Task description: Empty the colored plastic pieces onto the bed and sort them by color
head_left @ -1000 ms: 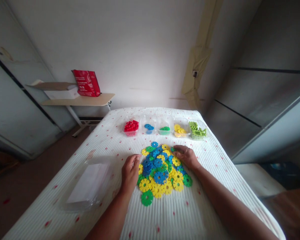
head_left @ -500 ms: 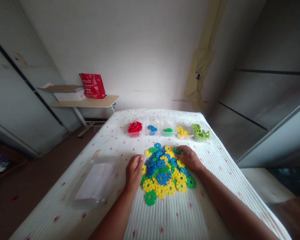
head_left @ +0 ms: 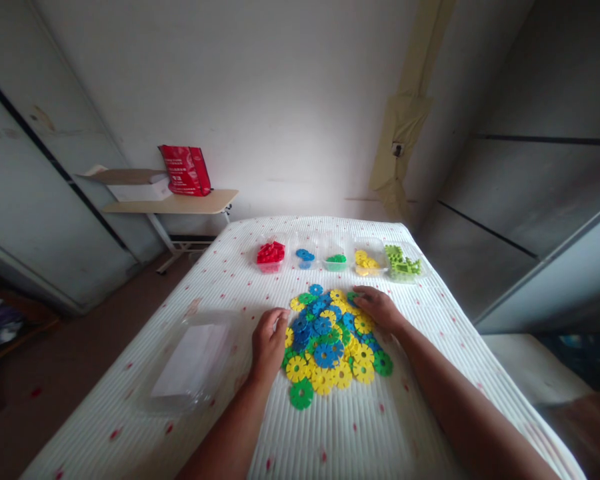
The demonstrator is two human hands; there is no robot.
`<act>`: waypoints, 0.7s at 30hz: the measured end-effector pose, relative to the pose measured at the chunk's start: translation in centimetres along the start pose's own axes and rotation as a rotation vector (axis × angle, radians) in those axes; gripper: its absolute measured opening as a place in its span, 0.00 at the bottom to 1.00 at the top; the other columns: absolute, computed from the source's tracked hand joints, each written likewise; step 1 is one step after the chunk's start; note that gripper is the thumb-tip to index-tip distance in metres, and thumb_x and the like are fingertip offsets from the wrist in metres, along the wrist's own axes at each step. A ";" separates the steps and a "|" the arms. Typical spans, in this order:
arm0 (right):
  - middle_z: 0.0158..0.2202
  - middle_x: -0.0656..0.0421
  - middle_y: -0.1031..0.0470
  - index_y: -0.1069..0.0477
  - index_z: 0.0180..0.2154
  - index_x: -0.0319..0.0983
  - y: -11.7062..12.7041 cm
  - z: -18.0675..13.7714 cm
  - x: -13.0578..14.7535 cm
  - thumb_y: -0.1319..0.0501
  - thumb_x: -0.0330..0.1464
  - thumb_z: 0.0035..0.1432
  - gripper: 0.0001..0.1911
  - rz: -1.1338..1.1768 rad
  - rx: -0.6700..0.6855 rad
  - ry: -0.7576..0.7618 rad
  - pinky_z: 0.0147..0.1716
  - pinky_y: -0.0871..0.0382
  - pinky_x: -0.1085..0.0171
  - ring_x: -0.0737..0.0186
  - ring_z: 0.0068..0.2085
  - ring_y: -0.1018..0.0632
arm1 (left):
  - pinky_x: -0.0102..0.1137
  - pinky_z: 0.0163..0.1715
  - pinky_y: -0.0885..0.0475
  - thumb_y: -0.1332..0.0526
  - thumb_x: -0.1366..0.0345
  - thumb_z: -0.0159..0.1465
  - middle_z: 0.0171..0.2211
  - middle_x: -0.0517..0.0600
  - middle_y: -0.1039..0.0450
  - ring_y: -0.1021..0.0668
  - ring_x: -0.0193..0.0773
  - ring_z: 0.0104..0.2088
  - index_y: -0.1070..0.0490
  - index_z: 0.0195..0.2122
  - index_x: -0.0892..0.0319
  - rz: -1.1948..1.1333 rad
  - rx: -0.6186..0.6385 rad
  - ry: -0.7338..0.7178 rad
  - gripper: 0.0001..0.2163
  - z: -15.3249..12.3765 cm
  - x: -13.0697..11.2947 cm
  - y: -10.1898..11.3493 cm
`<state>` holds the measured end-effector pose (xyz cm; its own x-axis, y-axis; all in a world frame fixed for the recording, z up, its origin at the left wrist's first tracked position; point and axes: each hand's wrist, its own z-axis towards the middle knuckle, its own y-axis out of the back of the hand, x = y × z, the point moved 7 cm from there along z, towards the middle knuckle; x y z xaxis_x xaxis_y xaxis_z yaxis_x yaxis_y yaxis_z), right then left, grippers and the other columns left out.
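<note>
A heap of flower-shaped notched plastic discs (head_left: pixel 326 355) in blue, yellow and green lies on the white quilted cover. At its left edge rests my left hand (head_left: pixel 270 340), loosely curled and open. Its thumb and index finger are nearest the yellow discs, and the other fingers are partly hidden. My right hand (head_left: pixel 380 308) reaches over the far right of the heap. Its fingertips close on a green disc (head_left: pixel 352 296), which they partly cover. One loose green disc (head_left: pixel 301 395) lies at the near edge.
Beyond the heap stand clear tubs of red pieces (head_left: pixel 271 253), blue discs (head_left: pixel 305 256), green discs (head_left: pixel 336 260), yellow discs (head_left: pixel 367 261) and light green pieces (head_left: pixel 403 261). A clear plastic container (head_left: pixel 175 404) with white paper lies left. A side table (head_left: pixel 180 204) holds a red bag (head_left: pixel 186 171).
My right hand has shifted slightly away from me, and the green disc at its fingertips with it. My left hand stays in place beside the heap.
</note>
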<state>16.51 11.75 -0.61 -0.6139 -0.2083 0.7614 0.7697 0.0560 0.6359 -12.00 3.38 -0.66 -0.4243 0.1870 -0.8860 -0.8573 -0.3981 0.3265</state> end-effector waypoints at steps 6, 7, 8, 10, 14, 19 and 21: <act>0.42 0.56 0.23 0.28 0.47 0.40 0.1 0.3 0.1 0.38 0.37 0.49 0.21 -0.167 -0.001 -0.085 0.42 0.31 0.63 0.59 0.41 0.23 | 0.33 0.42 0.30 0.47 0.56 0.62 0.36 0.52 0.24 0.24 0.40 0.38 0.28 0.36 0.59 0.007 -0.004 -0.017 0.13 0.0 -0.1 0.0; 0.40 0.57 0.22 0.28 0.47 0.41 0.0 0.3 -0.1 0.38 0.37 0.49 0.22 -0.176 0.005 -0.107 0.41 0.31 0.63 0.59 0.40 0.23 | 0.33 0.42 0.30 0.47 0.57 0.62 0.36 0.52 0.24 0.24 0.40 0.39 0.28 0.36 0.59 0.004 -0.004 -0.018 0.13 0.0 -0.1 0.0; 0.40 0.57 0.22 0.28 0.48 0.41 0.0 0.4 -0.2 0.38 0.37 0.49 0.22 -0.180 0.016 -0.120 0.41 0.31 0.63 0.59 0.40 0.23 | 0.34 0.43 0.30 0.47 0.57 0.62 0.36 0.52 0.24 0.24 0.40 0.39 0.28 0.36 0.59 0.000 -0.004 -0.018 0.13 0.0 -0.1 0.0; 0.40 0.58 0.22 0.29 0.49 0.42 -0.1 0.7 -0.3 0.38 0.36 0.49 0.23 -0.173 0.054 -0.124 0.41 0.31 0.63 0.59 0.40 0.24 | 0.34 0.43 0.30 0.47 0.57 0.62 0.36 0.52 0.25 0.24 0.40 0.39 0.28 0.36 0.59 -0.005 -0.001 -0.015 0.13 0.0 0.0 -0.1; 0.43 0.56 0.24 0.27 0.48 0.41 -0.3 2.2 0.2 0.35 0.32 0.44 0.25 -0.145 0.180 -0.114 0.41 0.31 0.62 0.58 0.41 0.24 | 0.33 0.43 0.30 0.47 0.57 0.61 0.36 0.52 0.25 0.24 0.40 0.39 0.28 0.35 0.58 0.004 0.004 -0.016 0.13 0.1 -0.1 -0.1; 0.35 0.56 0.22 0.23 0.39 0.38 -0.4 4.6 0.9 0.31 0.26 0.33 0.23 -0.096 0.369 -0.160 0.36 0.30 0.63 0.59 0.35 0.23 | 0.33 0.43 0.30 0.47 0.58 0.62 0.36 0.52 0.25 0.24 0.39 0.39 0.28 0.36 0.59 0.016 0.011 -0.018 0.13 0.1 0.0 -0.1; 0.33 0.58 0.22 0.22 0.34 0.39 -0.3 5.2 0.9 0.31 0.26 0.31 0.20 -0.076 0.412 -0.179 0.35 0.30 0.63 0.60 0.33 0.23 | 0.33 0.42 0.30 0.48 0.58 0.62 0.37 0.52 0.25 0.24 0.39 0.39 0.28 0.36 0.59 0.019 0.012 -0.020 0.13 0.1 0.0 -0.1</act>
<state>14.77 16.58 0.55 -0.7142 -0.0567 0.6976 0.6100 0.4383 0.6602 -11.92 3.55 -0.66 -0.4465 0.1977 -0.8727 -0.8523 -0.3910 0.3475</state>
